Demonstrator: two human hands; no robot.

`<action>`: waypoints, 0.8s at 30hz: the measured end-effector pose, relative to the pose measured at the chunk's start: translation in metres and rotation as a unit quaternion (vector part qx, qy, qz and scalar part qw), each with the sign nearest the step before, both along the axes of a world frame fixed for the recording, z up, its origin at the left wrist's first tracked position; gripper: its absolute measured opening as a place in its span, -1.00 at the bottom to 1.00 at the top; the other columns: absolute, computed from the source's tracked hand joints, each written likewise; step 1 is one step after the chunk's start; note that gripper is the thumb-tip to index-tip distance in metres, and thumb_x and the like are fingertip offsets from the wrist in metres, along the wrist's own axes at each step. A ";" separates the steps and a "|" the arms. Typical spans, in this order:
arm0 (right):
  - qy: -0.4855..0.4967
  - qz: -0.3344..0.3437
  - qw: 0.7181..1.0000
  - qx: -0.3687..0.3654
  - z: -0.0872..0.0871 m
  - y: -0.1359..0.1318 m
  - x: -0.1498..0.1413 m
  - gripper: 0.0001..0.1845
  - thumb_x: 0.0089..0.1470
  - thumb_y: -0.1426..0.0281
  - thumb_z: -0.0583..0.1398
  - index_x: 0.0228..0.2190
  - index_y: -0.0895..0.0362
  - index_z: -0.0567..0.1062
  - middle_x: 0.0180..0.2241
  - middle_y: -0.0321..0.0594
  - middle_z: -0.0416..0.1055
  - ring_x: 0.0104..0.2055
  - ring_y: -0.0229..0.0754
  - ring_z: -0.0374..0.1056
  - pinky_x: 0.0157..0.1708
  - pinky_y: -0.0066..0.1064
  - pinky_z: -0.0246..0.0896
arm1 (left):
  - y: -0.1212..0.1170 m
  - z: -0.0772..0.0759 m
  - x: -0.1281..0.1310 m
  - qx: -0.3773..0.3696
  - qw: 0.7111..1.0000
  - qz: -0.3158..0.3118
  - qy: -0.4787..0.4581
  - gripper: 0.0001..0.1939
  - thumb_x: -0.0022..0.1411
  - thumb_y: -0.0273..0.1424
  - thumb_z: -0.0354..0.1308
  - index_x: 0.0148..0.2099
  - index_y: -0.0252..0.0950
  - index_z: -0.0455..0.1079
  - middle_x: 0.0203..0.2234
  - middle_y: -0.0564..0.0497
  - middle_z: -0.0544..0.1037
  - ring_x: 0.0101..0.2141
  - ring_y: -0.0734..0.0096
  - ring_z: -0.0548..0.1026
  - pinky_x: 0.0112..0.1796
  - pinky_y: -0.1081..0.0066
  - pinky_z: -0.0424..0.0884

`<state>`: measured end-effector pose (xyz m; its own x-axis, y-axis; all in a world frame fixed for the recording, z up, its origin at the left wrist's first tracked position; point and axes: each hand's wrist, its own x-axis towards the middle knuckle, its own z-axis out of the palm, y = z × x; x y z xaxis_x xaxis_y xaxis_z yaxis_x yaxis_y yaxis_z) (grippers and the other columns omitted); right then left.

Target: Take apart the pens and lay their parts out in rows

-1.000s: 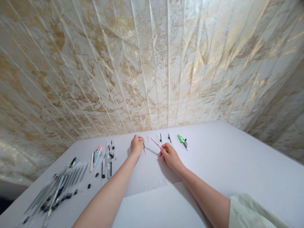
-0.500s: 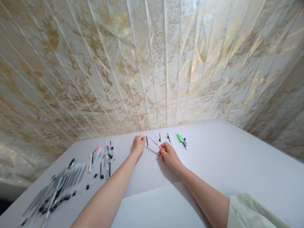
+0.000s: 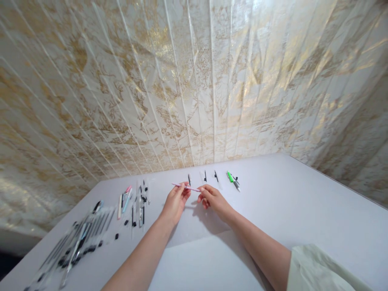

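Note:
A slim pink pen lies nearly level between my two hands, above the tabletop. My left hand pinches it near its middle, and its pointed end sticks out to the left. At the other end, the thumb and fingertips of my right hand are closed on it. Just behind my left fingers a short black pen part lies on the table. Farther right are a thin black piece with a clip and a similar black piece.
A green and grey pen lies at the back right beside small black bits. Left of my hands are pink, cream and blue pens, and many clear barrels and black caps. A pale sheet covers the near table; a patterned curtain hangs behind.
My left hand has come back from the table's far side and taken hold of the pink pen. The pen has turned from slanted to nearly level. My right hand keeps its grip.

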<state>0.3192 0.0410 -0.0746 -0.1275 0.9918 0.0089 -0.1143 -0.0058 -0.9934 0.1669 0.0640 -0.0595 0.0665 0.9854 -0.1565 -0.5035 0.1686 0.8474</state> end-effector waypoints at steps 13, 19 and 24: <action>-0.010 -0.004 1.000 -0.020 0.005 -0.006 -0.004 -0.60 0.05 0.05 0.13 -0.44 0.17 0.39 -0.57 -0.33 0.36 -0.65 -0.40 0.13 -0.62 -0.53 -0.05 | -0.005 -0.002 -0.010 -0.017 0.998 0.032 -0.056 -0.92 0.18 -0.51 0.18 -0.31 -0.42 0.49 -0.45 -0.04 0.52 -0.43 0.57 0.47 -0.32 0.56 0.46; -0.051 0.004 0.998 0.021 -0.004 -0.001 -0.004 -0.72 0.04 0.17 0.15 -0.49 0.13 0.34 -0.60 -0.37 0.34 -0.65 -0.38 0.12 -0.61 -0.51 -0.03 | -0.004 -0.010 -0.010 0.019 0.999 0.036 -0.020 -0.79 0.03 -0.38 0.33 -0.32 -0.44 0.50 -0.46 -0.02 0.51 -0.44 0.57 0.46 -0.34 0.55 0.46; -0.110 -0.019 0.991 0.068 -0.004 -0.003 -0.004 -0.77 0.07 0.24 0.11 -0.51 0.12 0.33 -0.62 -0.37 0.33 -0.62 -0.34 0.16 -0.56 -0.49 0.05 | -0.005 -0.011 -0.010 0.014 0.998 0.057 -0.018 -0.81 0.01 -0.38 0.33 -0.35 -0.43 0.50 -0.47 -0.01 0.51 -0.45 0.59 0.46 -0.34 0.57 0.45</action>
